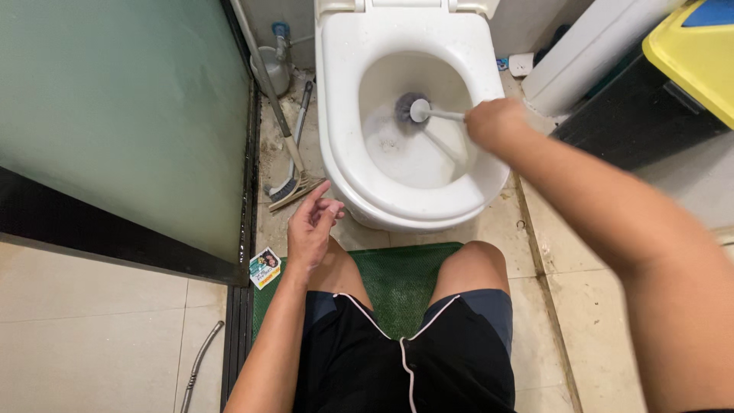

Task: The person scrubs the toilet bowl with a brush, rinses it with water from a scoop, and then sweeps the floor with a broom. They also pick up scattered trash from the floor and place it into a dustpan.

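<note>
A white toilet [340,115] with its seat down stands ahead of me. My right hand [495,122] grips the white handle of a toilet brush [420,111], whose dark bristle head sits inside the bowl against the back wall. My left hand [312,226] hangs free above my left knee, fingers loosely curled and apart, holding nothing. My knees and black shorts fill the lower middle of the view.
A green mat [397,275] lies under my legs. A long-handled floor brush [294,180] leans left of the toilet beside a frosted glass partition [122,115]. A small printed card [264,268] lies on the floor. A yellow-lidded bin [696,57] stands at the right.
</note>
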